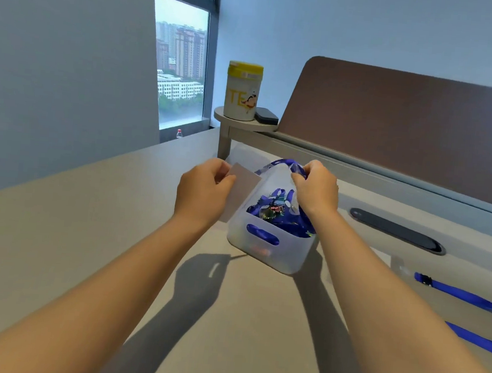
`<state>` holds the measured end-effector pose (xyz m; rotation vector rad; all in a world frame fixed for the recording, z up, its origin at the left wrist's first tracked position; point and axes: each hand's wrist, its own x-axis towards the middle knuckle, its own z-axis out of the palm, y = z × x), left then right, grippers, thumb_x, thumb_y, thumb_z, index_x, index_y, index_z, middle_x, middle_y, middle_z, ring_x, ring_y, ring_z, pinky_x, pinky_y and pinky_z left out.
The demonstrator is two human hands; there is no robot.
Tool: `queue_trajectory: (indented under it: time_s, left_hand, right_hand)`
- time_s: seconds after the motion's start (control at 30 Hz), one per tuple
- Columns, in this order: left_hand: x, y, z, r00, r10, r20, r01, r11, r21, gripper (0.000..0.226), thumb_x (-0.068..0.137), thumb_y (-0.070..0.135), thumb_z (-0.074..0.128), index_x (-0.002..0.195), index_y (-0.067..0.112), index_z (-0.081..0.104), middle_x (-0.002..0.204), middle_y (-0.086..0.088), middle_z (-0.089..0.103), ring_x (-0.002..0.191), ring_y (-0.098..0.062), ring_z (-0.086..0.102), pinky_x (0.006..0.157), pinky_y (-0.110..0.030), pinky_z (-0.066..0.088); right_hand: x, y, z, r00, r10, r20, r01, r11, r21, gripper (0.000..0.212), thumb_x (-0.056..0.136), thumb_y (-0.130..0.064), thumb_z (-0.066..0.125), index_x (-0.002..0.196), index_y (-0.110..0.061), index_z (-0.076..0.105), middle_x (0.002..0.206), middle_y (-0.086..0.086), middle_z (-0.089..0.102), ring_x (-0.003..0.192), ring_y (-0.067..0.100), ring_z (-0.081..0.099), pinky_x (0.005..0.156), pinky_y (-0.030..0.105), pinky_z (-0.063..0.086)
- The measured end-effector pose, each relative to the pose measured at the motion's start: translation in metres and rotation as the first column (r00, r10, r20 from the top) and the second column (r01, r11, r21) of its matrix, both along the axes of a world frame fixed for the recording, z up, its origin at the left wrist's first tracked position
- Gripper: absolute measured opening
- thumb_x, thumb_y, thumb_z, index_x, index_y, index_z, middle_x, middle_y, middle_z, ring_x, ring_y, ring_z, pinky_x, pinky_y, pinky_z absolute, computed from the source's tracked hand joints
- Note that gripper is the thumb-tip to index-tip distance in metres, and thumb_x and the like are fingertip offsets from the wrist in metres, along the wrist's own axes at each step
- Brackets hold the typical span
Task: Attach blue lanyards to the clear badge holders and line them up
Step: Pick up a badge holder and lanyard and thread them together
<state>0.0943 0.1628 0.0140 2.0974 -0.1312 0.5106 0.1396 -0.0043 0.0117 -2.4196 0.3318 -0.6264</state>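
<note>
While the left hand (pixel 206 188) pinches a badge holder (pixel 240 191), the right hand (pixel 316 186) grips a blue lanyard (pixel 285 162) — over the bin (pixel 263 247).

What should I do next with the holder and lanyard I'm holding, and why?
Probably lift the blue lanyard clear of the bin and bring its end to the badge holder. Your right hand pinches the strap above the bin while the rest hangs inside among the others; your left hand holds the holder beside it, not yet joined.

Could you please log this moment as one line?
left hand: holds badge holder | right hand: pinches lanyard above bin | step: not yet attached
</note>
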Motion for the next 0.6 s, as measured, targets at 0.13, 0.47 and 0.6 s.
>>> queue_trajectory:
  time_s: [0.13,0.47,0.6]
  left_hand:
    - [0.005,0.002,-0.009,1.000,0.008,-0.007,-0.008,1.000,0.020,0.023,0.091,0.022,0.048,0.105,0.007,0.059,0.115,-0.013,0.063,0.086,-0.016,0.048,0.072,-0.027,0.043]
    - [-0.019,-0.003,-0.006,1.000,0.000,0.017,-0.001,0.998,0.065,0.024,0.091,0.022,0.048,0.107,0.008,0.059,0.117,-0.013,0.064,0.086,-0.015,0.047,0.072,-0.028,0.042]
    - [-0.038,-0.008,-0.004,0.999,-0.033,0.016,0.032,0.996,0.084,0.025,0.091,0.023,0.049,0.108,0.008,0.059,0.117,-0.014,0.064,0.086,-0.016,0.048,0.069,-0.028,0.042]
  right_hand:
    - [0.003,-0.004,-0.011,0.926,-0.127,-0.355,-0.098,0.827,-0.553,0.024,0.089,-0.014,0.055,0.112,-0.007,0.060,0.110,0.012,0.066,0.102,0.030,0.059,0.087,0.034,0.045]
    - [-0.029,-0.002,0.005,0.917,0.150,-0.369,-0.278,0.905,-0.323,0.045,0.088,-0.031,0.055,0.129,-0.012,0.052,0.131,0.011,0.058,0.118,0.029,0.052,0.098,0.038,0.040]
    - [-0.065,-0.013,0.015,0.953,0.164,-0.256,-0.234,0.934,-0.271,0.032,0.092,-0.020,0.048,0.118,-0.007,0.061,0.122,0.014,0.064,0.109,0.030,0.057,0.093,0.041,0.048]
